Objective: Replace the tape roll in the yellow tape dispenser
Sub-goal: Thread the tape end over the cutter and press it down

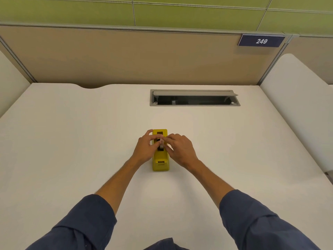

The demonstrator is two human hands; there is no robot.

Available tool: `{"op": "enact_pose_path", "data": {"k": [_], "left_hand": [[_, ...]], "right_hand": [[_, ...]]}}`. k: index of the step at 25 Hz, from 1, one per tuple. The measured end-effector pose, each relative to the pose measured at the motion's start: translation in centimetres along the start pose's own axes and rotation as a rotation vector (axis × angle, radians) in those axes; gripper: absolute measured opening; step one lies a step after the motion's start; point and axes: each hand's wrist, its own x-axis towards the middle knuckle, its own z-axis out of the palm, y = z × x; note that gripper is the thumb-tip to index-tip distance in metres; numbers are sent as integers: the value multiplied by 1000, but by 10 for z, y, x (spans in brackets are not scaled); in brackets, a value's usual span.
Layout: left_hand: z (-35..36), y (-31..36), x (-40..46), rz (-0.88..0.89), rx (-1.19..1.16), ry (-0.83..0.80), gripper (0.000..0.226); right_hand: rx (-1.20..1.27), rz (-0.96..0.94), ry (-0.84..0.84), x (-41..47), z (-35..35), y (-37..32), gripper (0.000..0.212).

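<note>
Two hands at the yellow tape dispenser [161, 159] mid-surface [72, 132]: left hand [146, 147] steadies its side, right hand [180, 148] grip pinches the tape roll [161, 143] in the slot; seating or lifting step, next needs straight vertical movement.

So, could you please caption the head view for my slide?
Both hands, left and right, grip the yellow tape dispenser on a white desk.

A single head-worn wide-angle view looks forward and steeply down over the bench [72, 141] from the person's own seat. Both forearms reach away from the lens to mid-frame, at arm's length. Beyond the grip, the partition wall [126, 56] fills the upper frame.
</note>
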Motion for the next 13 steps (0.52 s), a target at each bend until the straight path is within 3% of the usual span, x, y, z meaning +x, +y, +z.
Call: {"op": "enact_pose_path", "data": {"k": [8,13], "left_hand": [[0,0,0,2,15,-8,31],[0,-2,0,8,14,-19,34]], "right_hand": [[-24,-45,42,-3,4,3,16],[55,89,-41,0,1,3,38]]}}
